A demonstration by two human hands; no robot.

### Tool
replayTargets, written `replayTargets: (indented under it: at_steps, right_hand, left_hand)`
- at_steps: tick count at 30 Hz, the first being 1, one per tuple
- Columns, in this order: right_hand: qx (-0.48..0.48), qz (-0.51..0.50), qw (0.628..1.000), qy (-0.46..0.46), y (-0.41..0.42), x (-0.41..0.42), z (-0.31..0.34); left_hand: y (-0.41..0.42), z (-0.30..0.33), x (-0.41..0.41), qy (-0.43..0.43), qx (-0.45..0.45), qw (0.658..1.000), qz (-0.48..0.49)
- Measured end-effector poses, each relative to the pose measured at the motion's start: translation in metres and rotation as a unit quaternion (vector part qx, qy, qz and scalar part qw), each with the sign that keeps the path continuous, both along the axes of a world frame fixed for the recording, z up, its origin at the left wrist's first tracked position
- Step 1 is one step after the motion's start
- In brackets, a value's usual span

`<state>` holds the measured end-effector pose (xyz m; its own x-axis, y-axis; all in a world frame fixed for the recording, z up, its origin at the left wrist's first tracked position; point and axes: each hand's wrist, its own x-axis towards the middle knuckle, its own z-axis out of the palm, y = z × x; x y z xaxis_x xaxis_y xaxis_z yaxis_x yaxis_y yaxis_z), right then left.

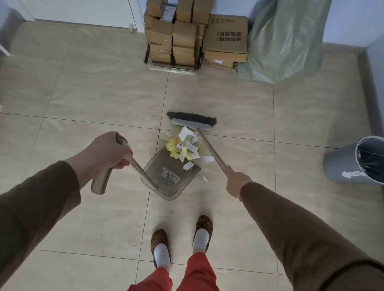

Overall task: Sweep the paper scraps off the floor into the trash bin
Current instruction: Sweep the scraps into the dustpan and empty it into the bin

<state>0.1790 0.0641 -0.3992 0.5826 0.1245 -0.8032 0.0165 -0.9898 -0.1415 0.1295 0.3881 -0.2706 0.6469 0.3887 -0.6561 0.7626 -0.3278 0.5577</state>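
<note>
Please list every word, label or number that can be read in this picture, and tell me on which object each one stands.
None can be read for certain.
Large cardboard box: dark printed characters, seen upside down and blurred, not legible.
Dustpan: a sticker with print, too small to read.
Small boxes: pale labels, too blurred to read.
Trash bin: a white strip, no legible text.
</note>
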Motion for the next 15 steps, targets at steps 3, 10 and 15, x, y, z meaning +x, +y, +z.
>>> replayTargets:
  at_steps: [3, 10, 15]
  right_hand:
    - [-0.035, 0.070, 0.997, -0.006, -0.048, -0.002, 0.021]
    - [-0.079, 0.107, 0.989, -0.064, -0.156, -0.002, 0.073]
    - [0.023, -0.089, 0.996, -0.017, -0.142, -0.032, 0.075]
  left_hand:
    - [-0.001, 0.007, 0.004, 0.012, 0.017, 1.000, -0.012]
    - [0.000, 0.007, 0.012, 0.035, 0.005, 0.998, -0.048]
    - [0.002, 0.005, 0.015, 0.053, 0.011, 0.996, -0.069]
